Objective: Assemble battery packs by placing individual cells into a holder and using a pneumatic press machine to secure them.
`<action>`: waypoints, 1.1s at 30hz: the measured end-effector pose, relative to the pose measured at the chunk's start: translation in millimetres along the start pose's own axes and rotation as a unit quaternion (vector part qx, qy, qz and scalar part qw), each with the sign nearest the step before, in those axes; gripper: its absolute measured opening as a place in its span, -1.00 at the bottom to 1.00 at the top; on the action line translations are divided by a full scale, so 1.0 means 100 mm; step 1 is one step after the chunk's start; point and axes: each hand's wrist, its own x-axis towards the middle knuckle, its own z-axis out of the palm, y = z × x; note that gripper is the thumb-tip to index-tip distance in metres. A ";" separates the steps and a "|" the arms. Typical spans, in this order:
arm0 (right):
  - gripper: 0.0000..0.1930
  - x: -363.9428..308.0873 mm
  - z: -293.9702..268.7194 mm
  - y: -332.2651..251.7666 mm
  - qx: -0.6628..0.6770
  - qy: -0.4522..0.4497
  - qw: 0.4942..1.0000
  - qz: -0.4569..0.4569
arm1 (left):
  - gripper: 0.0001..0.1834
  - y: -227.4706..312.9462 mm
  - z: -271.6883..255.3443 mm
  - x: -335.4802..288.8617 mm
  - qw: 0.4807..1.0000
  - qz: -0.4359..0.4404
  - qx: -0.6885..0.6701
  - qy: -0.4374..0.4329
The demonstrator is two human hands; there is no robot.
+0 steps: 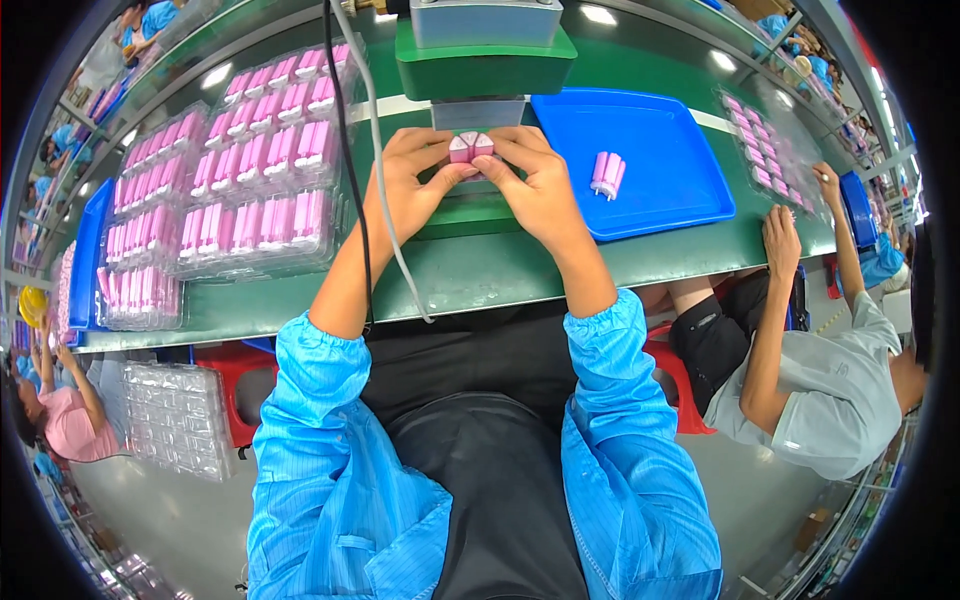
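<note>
Centred in front of me, under a green and grey machine, is a pink battery pack (pixel 472 149) of joined cells with pale triangular patches on the end that shows. My left hand (pixel 412 185) grips it from one side, thumb and fingers closed. From the other side my right hand (pixel 535 185) pinches it too, with both thumbs meeting on its near face. The pack's lower part is hidden. A second pink battery pack (pixel 607 175) with white ends lies in the blue tray (pixel 665 135) to the right.
The machine (pixel 486 62) overhangs my hands. Two loose cables (pixel 384 190) hang just left of them. Clear plastic trays (pixel 255 255) of pink packs stand stacked at left. On the right, a co-worker's hand (pixel 782 242) is at the edge of the green bench (pixel 480 265), near another filled tray (pixel 757 145).
</note>
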 end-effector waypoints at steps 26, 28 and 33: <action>-0.81 -0.05 0.09 0.03 -0.025 0.049 0.998 -0.021 | -0.72 -0.02 0.02 -0.02 0.994 -0.068 -0.088 -0.004; -0.81 -0.02 0.06 0.01 -0.032 0.040 0.998 -0.023 | -0.70 -0.03 0.00 0.00 0.993 -0.083 -0.086 -0.021; -0.79 -0.05 0.08 0.10 -0.019 0.035 0.999 -0.035 | -0.67 -0.05 0.01 -0.01 0.990 -0.100 -0.100 -0.029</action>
